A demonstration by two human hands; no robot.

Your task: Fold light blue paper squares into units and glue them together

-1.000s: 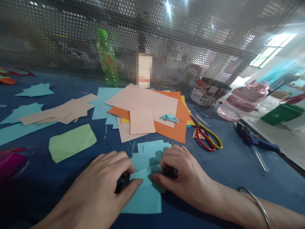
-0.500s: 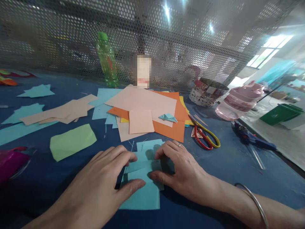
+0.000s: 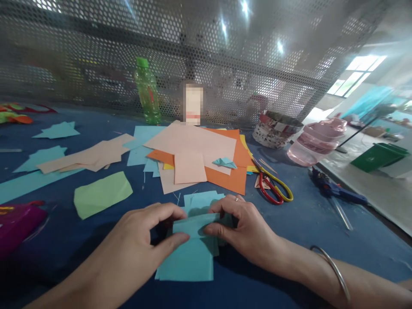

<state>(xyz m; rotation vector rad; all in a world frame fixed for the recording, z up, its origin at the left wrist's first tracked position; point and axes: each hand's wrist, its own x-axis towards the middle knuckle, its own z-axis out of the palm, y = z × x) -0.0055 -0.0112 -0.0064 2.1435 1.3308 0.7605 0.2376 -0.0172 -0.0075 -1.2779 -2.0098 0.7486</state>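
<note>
A folded strip of light-blue paper (image 3: 195,225) is raised at its upper edge, above more light-blue sheets (image 3: 186,264) on the table. My right hand (image 3: 246,223) pinches the strip at its right end, thumb in front and fingers behind. At the left end, my left hand (image 3: 141,240) has its thumb against the front and its index finger at the top edge. Further light-blue pieces (image 3: 201,198) show just behind the fingers. Beyond them, a small folded blue paper piece (image 3: 225,162) rests on a pile of pink paper (image 3: 189,168) and orange paper (image 3: 240,178).
Scissors (image 3: 273,186) and a glue gun (image 3: 337,191) lie on the right, near a pink bottle (image 3: 317,143) and a paper-covered pot (image 3: 277,129). A green bottle (image 3: 148,96) stands by the perforated screen (image 3: 219,64). Green paper (image 3: 103,195) and a purple object (image 3: 19,225) are on the left.
The strip of blue paper, which lay flat, is now lifted at its upper edge between both hands. My left fingers have closed onto its left end. The camera view has shifted slightly.
</note>
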